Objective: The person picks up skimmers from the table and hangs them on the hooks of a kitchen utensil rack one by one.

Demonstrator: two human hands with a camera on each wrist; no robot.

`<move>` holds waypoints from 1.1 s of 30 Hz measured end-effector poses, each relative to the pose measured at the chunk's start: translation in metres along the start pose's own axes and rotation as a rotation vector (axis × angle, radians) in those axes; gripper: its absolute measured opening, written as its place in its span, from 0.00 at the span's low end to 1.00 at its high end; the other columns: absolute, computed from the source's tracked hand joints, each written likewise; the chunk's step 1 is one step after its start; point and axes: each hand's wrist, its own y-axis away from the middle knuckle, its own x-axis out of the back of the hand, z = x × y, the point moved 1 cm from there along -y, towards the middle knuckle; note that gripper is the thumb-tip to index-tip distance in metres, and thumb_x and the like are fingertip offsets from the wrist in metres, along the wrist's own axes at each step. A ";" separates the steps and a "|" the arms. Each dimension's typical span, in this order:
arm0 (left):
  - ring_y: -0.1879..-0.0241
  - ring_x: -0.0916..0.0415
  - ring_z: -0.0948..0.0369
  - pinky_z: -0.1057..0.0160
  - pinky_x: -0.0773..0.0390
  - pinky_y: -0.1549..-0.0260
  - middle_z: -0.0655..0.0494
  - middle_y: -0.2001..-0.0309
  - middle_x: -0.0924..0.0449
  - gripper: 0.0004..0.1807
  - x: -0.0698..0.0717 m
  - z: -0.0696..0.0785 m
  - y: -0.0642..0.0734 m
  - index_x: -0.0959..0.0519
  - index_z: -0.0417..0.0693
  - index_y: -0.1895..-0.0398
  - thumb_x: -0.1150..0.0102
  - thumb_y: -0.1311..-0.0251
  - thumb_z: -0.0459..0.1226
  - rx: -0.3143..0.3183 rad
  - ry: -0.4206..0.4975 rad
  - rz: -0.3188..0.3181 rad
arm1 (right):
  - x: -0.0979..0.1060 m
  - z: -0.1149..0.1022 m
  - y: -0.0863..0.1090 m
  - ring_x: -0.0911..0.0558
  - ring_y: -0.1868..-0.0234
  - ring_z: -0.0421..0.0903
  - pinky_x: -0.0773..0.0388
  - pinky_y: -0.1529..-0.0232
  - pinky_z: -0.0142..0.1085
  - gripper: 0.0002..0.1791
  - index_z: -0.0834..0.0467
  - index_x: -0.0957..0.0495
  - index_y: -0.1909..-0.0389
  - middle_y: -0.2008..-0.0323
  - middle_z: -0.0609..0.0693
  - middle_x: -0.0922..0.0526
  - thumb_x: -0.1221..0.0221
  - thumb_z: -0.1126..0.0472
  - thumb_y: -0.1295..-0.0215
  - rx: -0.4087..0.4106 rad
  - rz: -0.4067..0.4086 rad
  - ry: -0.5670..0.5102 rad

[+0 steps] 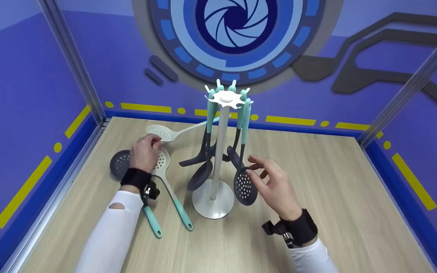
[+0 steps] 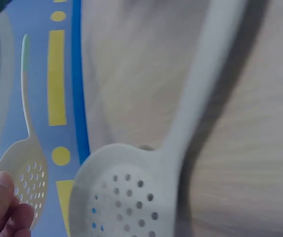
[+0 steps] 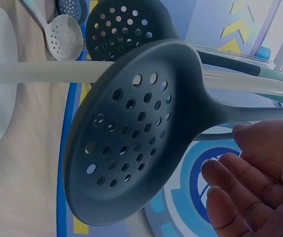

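My left hand [image 1: 145, 153] pinches the rim of a white skimmer [image 1: 159, 132] between thumb and fingers. Its turquoise-tipped handle points right, behind the stand. In the left wrist view, the thumb and fingertips lie on the edge of its perforated bowl. My right hand [image 1: 273, 182] is beside a dark grey skimmer [image 1: 246, 186] that hangs from the utensil stand [image 1: 226, 98]. In the right wrist view, the thumb is right at that skimmer's neck, while the other fingers are loosely bent with nothing between them.
A second white skimmer [image 1: 162, 167] lies under the left forearm, handle toward the front. Left of it is a dark skimmer [image 1: 120, 165], partly covered by my hand. Several dark utensils hang around the pole above the round base [image 1: 213, 204]. Blue walls [image 1: 21, 94] enclose the wooden table.
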 end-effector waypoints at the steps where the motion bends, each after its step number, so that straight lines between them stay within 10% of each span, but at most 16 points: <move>1: 0.56 0.14 0.48 0.46 0.19 0.56 0.48 0.59 0.11 0.07 0.001 0.002 0.000 0.13 0.48 0.56 0.31 0.32 0.39 0.004 0.009 0.012 | 0.000 0.000 0.000 0.14 0.51 0.40 0.18 0.59 0.32 0.21 0.51 0.20 0.36 0.46 0.45 0.13 0.33 0.62 0.28 -0.002 0.000 0.001; 17: 0.63 0.13 0.55 0.56 0.18 0.62 0.52 0.61 0.10 0.09 0.022 0.015 0.016 0.12 0.48 0.53 0.30 0.32 0.41 0.071 0.123 0.098 | 0.003 -0.003 -0.002 0.15 0.51 0.39 0.17 0.60 0.36 0.21 0.53 0.20 0.36 0.46 0.45 0.13 0.33 0.61 0.28 -0.026 0.006 0.017; 33: 0.60 0.13 0.53 0.66 0.26 0.63 0.49 0.58 0.10 0.08 0.086 -0.032 0.040 0.12 0.49 0.53 0.30 0.33 0.39 0.020 0.057 0.102 | 0.004 -0.001 -0.001 0.14 0.51 0.40 0.15 0.61 0.40 0.22 0.51 0.20 0.36 0.46 0.45 0.13 0.33 0.62 0.29 -0.007 0.023 0.020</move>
